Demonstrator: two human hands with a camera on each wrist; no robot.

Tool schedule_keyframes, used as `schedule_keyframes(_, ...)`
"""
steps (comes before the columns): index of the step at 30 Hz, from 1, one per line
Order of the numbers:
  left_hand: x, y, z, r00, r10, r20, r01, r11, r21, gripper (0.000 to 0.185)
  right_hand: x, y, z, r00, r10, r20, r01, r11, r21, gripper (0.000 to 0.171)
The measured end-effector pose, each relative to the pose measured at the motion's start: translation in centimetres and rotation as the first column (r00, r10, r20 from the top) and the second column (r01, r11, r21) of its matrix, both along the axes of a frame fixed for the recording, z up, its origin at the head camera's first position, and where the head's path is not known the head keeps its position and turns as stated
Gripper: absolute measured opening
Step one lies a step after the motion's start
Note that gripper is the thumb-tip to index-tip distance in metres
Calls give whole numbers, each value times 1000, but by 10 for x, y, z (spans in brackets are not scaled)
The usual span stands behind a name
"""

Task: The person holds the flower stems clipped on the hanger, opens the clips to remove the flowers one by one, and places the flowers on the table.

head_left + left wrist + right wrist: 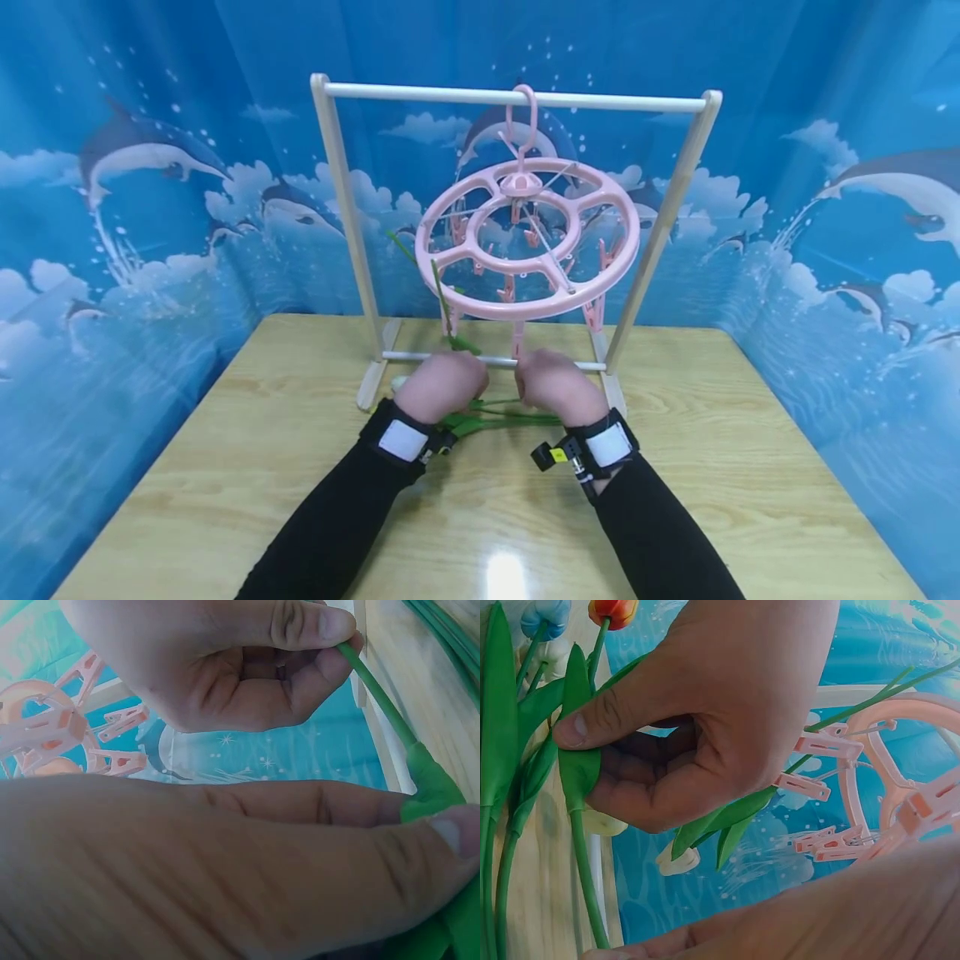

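Nearest, two black-sleeved arms reach forward over a wooden tabletop. Both hands are clamped on one tulip, a small gap between them, in front of the rack's foot. The left hand pinches its green leaf at the stem; the right hand pinches the bare stem near its end between thumb and forefinger.

The tulip's long axis runs sideways across the person's front, bare stem end to the right, flower end to the left. An orange bloom beyond the left hand may be its head, though the join is hidden.

For good handling, the pinch should bear on the firm stem rather than the soft leaf, with both hands level so the stem stays straight and clear of the loose tulips lying beside it.

Beyond, a clipped tulip hangs, stem upward, from a round pink hanger on the white rack. Behind is a blue dolphin curtain.
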State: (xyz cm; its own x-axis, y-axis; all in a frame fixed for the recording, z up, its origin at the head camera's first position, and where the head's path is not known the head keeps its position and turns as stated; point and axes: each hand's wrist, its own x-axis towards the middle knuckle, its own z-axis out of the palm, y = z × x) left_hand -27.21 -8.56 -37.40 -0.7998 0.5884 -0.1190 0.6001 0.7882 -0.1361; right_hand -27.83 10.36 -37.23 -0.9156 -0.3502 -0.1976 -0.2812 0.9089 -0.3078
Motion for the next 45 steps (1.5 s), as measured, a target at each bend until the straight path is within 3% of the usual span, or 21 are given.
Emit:
schedule_keyframes(6, 1, -2, -12, 995, -61, -83, 64, 997, 36, 33, -2, 0, -10, 1000, 20, -10, -20, 1000, 20, 20)
schedule_keyframes(9, 1, -3, -14, 994, -56, -94, 60, 997, 43, 36, -3, -2, -12, 1000, 22, -19, -21, 999, 39, 20)
schedule_keyframes(15, 0, -4, -15, 997, -34, -66, 36, 998, 44, 43, -6, -7, -14, 1000, 23, 5, -24, 998, 50, 23)
schedule_keyframes(23, 0, -1, -27, 999, 23, 24, -23, 1000, 17, 49, -4, -8, -25, 997, 27, 72, -26, 1000, -13, 28)
schedule_keyframes(29, -4, 3, -31, 999, 10, -38, -10, 1000, 5, 46, -4, -9, -31, 995, -38, 96, 46, 995, -88, 32)
schedule_keyframes(35, -7, 5, -36, 988, -22, -156, 21, 1000, -7, 38, -7, -12, -35, 997, 43, 65, -47, 997, 60, 39)
schedule_keyframes(45, -11, 11, -40, 995, 79, -64, -79, 997, -6, 31, -9, -15, -45, 999, 33, 39, -36, 997, 75, 39)
